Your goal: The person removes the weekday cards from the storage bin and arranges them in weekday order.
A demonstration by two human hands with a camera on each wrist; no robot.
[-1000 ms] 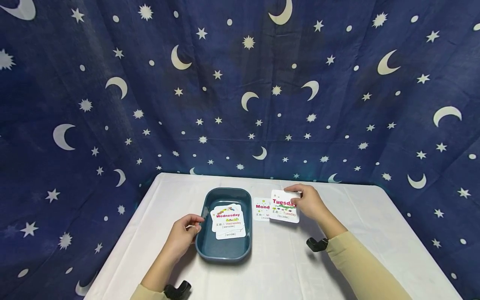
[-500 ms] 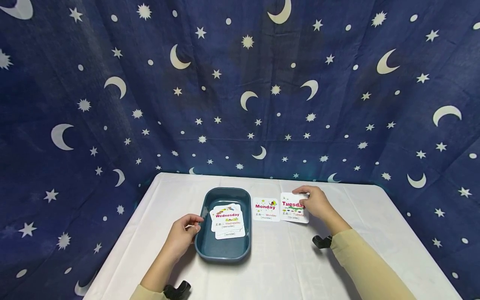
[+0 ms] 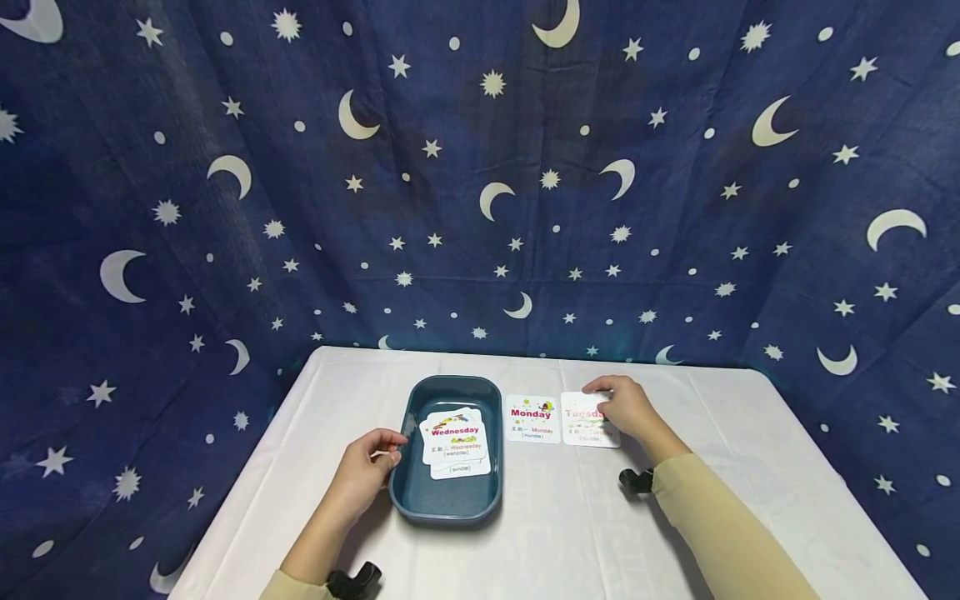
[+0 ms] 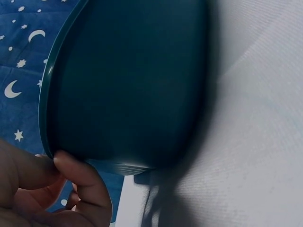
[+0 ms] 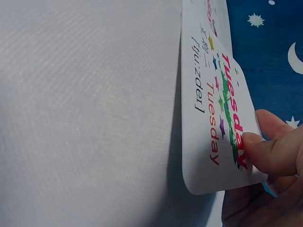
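Observation:
My right hand (image 3: 630,408) pinches the far right corner of the white Tuesday card (image 3: 582,432), thumb on its printed face. In the right wrist view, the Tuesday card (image 5: 213,118) is close to the white cloth. Just left of it lies the Monday card (image 3: 532,425), flat on the table. With thumb and fingers my left hand (image 3: 365,467) pinches the left rim of a dark teal tray (image 3: 442,500); the left wrist view shows that grip on the tray (image 4: 128,85). Inside the tray is a small pile of cards with the Wednesday card (image 3: 453,442) on top.
A white cloth covers the table (image 3: 547,525). Behind it hangs a dark blue curtain (image 3: 450,208) with moons and stars. Black camera mounts (image 3: 636,481) sit on both wrists, and the sleeves are beige.
My right hand has moved the Tuesday card rightward off the Monday card, then lowered it beside that card. Monday is fully uncovered now. The left hand and the tray have stayed put.

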